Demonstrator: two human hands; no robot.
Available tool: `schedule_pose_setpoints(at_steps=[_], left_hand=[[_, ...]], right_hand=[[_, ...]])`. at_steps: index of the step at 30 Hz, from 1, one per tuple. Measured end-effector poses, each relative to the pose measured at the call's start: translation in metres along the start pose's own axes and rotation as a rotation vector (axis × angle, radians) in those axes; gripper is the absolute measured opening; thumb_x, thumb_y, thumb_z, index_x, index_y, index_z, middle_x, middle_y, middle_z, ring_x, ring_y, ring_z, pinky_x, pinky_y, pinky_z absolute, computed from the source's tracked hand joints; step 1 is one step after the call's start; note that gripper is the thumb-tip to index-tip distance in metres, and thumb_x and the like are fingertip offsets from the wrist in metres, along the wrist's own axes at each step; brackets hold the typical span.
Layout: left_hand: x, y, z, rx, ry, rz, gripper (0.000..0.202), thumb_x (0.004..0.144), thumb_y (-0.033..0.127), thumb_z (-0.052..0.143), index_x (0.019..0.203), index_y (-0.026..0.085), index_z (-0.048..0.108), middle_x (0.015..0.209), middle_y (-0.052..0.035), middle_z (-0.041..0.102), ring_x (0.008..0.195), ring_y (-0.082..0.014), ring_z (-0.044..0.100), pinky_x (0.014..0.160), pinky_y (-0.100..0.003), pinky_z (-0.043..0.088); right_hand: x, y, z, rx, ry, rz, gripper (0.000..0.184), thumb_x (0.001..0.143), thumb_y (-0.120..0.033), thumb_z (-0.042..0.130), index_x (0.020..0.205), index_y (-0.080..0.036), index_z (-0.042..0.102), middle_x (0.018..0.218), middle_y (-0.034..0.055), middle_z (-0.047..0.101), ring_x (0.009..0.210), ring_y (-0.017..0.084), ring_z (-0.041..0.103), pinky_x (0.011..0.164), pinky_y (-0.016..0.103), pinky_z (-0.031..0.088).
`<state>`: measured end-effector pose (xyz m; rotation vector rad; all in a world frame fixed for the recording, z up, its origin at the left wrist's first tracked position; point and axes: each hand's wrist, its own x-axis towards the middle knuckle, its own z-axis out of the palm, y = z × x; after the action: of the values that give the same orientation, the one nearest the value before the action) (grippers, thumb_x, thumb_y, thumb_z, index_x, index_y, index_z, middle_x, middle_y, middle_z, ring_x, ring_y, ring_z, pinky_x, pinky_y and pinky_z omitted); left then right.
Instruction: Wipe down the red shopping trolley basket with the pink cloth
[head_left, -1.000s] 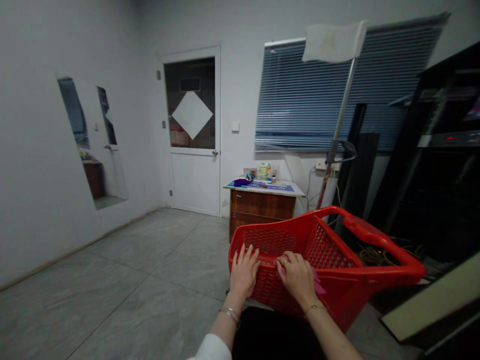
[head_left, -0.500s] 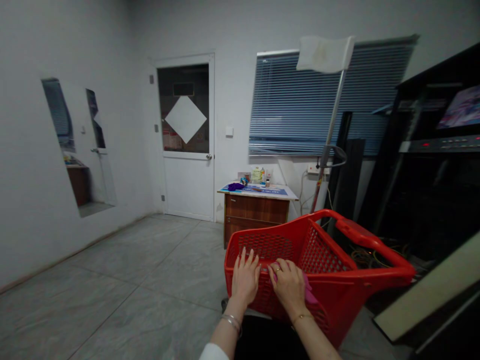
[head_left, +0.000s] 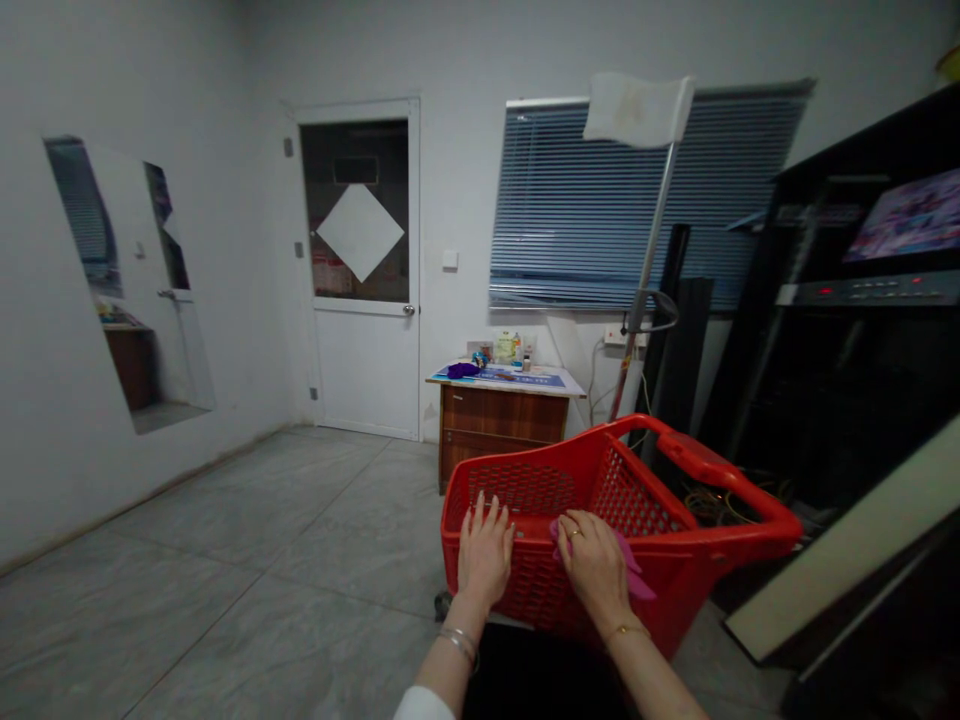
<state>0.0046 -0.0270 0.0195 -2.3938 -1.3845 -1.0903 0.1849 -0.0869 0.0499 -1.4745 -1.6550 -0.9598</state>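
Note:
A red plastic shopping cart (head_left: 705, 570) stands right in front of me, its handle toward the right. My left hand (head_left: 486, 550) rests on the near rim with its fingers stretched out and slightly spread. Farther right along the same rim, my right hand (head_left: 594, 562) is closed on a pink cloth (head_left: 636, 578). Part of the cloth hangs out past the back of that hand, against the cart's side; the rest is hidden under the fingers. The cart's basket shows perforated walls.
Behind the cart is a wooden cabinet (head_left: 504, 412) with a purple cloth (head_left: 463, 370) and small bottles on top. A pole with a white flag (head_left: 637, 110) leans near the window blinds. At right are a black rack (head_left: 840, 400) and a pale board (head_left: 847, 550). A white door (head_left: 367, 370) is beyond.
My right hand has slid to the right along the rim with the pink cloth. My left hand stays on the rim. The view has shifted slightly to the right.

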Motion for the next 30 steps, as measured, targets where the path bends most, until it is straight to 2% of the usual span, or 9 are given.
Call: schedule_pose_setpoints(at_steps=[3, 6, 8, 13, 16, 19, 26, 28, 30], left_hand=[[0.000, 0.000, 0.000, -0.009, -0.008, 0.000, 0.038, 0.101, 0.029, 0.035, 0.130, 0.022, 0.059, 0.145, -0.0052, 0.050, 0.142, -0.0285, 0.032, 0.111, -0.052, 0.035], [0.000, -0.006, 0.000, -0.003, -0.019, 0.011, 0.038, 0.101, 0.029, 0.034, 0.129, 0.021, 0.059, 0.145, -0.0052, 0.049, 0.142, -0.0282, 0.032, 0.112, -0.052, 0.035], [0.000, -0.009, 0.001, -0.001, -0.016, 0.014, 0.038, 0.101, 0.029, 0.034, 0.128, 0.022, 0.060, 0.144, -0.0048, 0.050, 0.141, -0.0279, 0.033, 0.112, -0.052, 0.035], [0.000, -0.008, 0.003, -0.025, -0.003, -0.001, 0.038, 0.101, 0.029, 0.035, 0.127, 0.023, 0.061, 0.144, -0.0042, 0.050, 0.142, -0.0274, 0.032, 0.112, -0.052, 0.035], [0.000, -0.001, 0.005, -0.040, -0.004, -0.017, 0.038, 0.101, 0.029, 0.035, 0.127, 0.022, 0.061, 0.144, -0.0038, 0.050, 0.141, -0.0275, 0.032, 0.112, -0.052, 0.035], [0.000, 0.005, 0.006, -0.049, 0.006, -0.028, 0.038, 0.101, 0.030, 0.036, 0.126, 0.022, 0.062, 0.142, -0.0043, 0.053, 0.141, -0.0282, 0.033, 0.112, -0.054, 0.035], [-0.002, 0.002, 0.007, -0.045, -0.013, -0.009, 0.038, 0.101, 0.029, 0.034, 0.129, 0.023, 0.059, 0.141, -0.0047, 0.054, 0.137, -0.0253, 0.041, 0.111, -0.051, 0.037], [-0.003, -0.003, 0.006, -0.042, -0.029, 0.000, 0.039, 0.102, 0.029, 0.033, 0.130, 0.023, 0.059, 0.140, -0.0046, 0.054, 0.137, -0.0249, 0.041, 0.111, -0.050, 0.037], [-0.003, -0.007, 0.004, -0.042, -0.040, 0.001, 0.038, 0.102, 0.030, 0.034, 0.130, 0.023, 0.059, 0.141, -0.0048, 0.054, 0.137, -0.0248, 0.041, 0.110, -0.049, 0.038]], right_hand=[[0.001, -0.026, 0.010, 0.030, -0.020, -0.013, 0.025, 0.092, -0.019, 0.044, 0.095, -0.020, 0.069, 0.098, 0.0062, 0.068, 0.095, 0.018, 0.058, 0.092, 0.035, 0.043], [0.001, -0.029, 0.012, 0.035, -0.057, -0.060, 0.023, 0.092, -0.019, 0.047, 0.096, -0.022, 0.069, 0.099, 0.0048, 0.068, 0.096, 0.017, 0.057, 0.093, 0.034, 0.041], [0.000, -0.014, 0.006, 0.014, -0.076, -0.094, 0.022, 0.091, -0.019, 0.048, 0.099, -0.022, 0.069, 0.101, 0.0038, 0.068, 0.097, 0.017, 0.057, 0.093, 0.034, 0.041], [0.003, 0.045, -0.023, -0.058, -0.040, -0.093, 0.019, 0.090, -0.021, 0.051, 0.094, -0.020, 0.070, 0.097, 0.0039, 0.069, 0.096, 0.019, 0.057, 0.093, 0.034, 0.042], [0.003, 0.062, -0.031, -0.068, -0.005, -0.044, 0.018, 0.090, -0.021, 0.052, 0.089, -0.019, 0.070, 0.093, 0.0056, 0.068, 0.094, 0.019, 0.058, 0.094, 0.035, 0.042], [0.000, 0.049, -0.022, -0.067, 0.030, -0.005, 0.017, 0.090, -0.021, 0.052, 0.088, -0.018, 0.069, 0.091, 0.0065, 0.067, 0.090, 0.019, 0.058, 0.091, 0.036, 0.044], [-0.004, -0.031, 0.016, 0.002, 0.036, -0.002, 0.019, 0.090, -0.018, 0.051, 0.091, -0.022, 0.069, 0.093, 0.0041, 0.068, 0.092, 0.018, 0.057, 0.094, 0.036, 0.042], [-0.003, -0.034, 0.016, 0.020, 0.027, -0.030, 0.019, 0.090, -0.018, 0.051, 0.092, -0.022, 0.069, 0.095, 0.0036, 0.069, 0.093, 0.018, 0.057, 0.095, 0.036, 0.041], [-0.003, -0.020, 0.009, 0.016, -0.004, -0.067, 0.019, 0.089, -0.018, 0.052, 0.093, -0.023, 0.069, 0.096, 0.0026, 0.069, 0.094, 0.017, 0.056, 0.094, 0.035, 0.040]])
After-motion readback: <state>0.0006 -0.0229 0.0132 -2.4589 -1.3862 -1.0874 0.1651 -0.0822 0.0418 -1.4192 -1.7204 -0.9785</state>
